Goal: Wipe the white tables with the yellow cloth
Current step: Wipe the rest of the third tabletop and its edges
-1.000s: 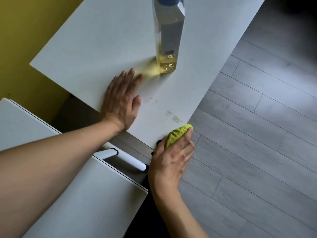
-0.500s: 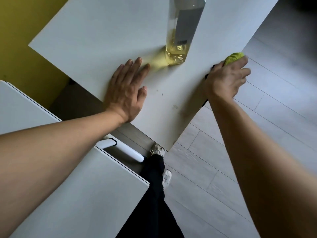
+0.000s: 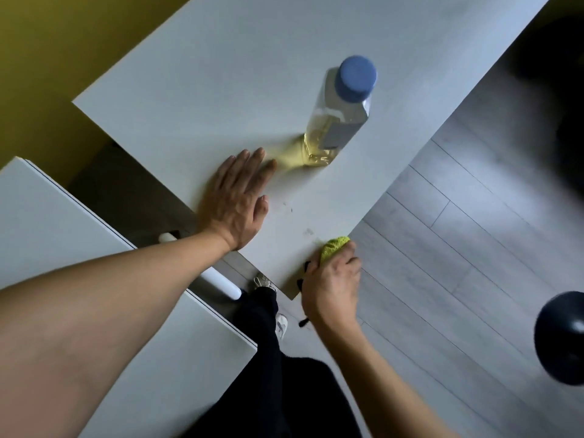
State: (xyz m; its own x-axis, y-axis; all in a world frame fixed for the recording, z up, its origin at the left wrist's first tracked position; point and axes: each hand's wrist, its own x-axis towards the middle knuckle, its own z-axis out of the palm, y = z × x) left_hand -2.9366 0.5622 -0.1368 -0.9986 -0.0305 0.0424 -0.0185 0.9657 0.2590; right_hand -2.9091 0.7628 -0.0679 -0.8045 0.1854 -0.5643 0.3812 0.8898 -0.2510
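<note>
Two tabletops: both white; the nearer white tabletop (image 3: 79, 248) sits at my lower left, the farther white tabletop (image 3: 221, 74) runs up and away, and the bottle on it serves as my landmark.
Yellow wall (image 3: 47, 58): far left of the bottle, behind both tabletops.
White bar (image 3: 218, 281): a rounded white piece in the gap between the two tabletops, below and left of the bottle, partly hidden by my left forearm.
My left hand (image 3: 235, 200): lies flat, palm down, on the farther tabletop just left of and below the bottle's base; fingers straight and together, grip wide, holding nothing; fingertips near the yellow glow the bottle throws.
Bottle (image 3: 338, 118): clear, blue cap, pale yellow liquid low inside, grey label; stands upright on the farther tabletop.
Smudges (image 3: 308, 231): small marks on the farther tabletop, below the bottle, between my two hands.
Yellow cloth (image 3: 335, 246): bunched up, well below the bottle, pressed against the right edge of the farther tabletop close to its near corner.
My right hand (image 3: 331, 286): fingers curled around the yellow cloth, grip closed on it; a black strand shows beside the wrist.
Floor (image 3: 458, 248): grey planks, right of and below the bottle.
Dark round object (image 3: 562, 336): far right of the bottle at the frame edge; I cannot tell what it is.
</note>
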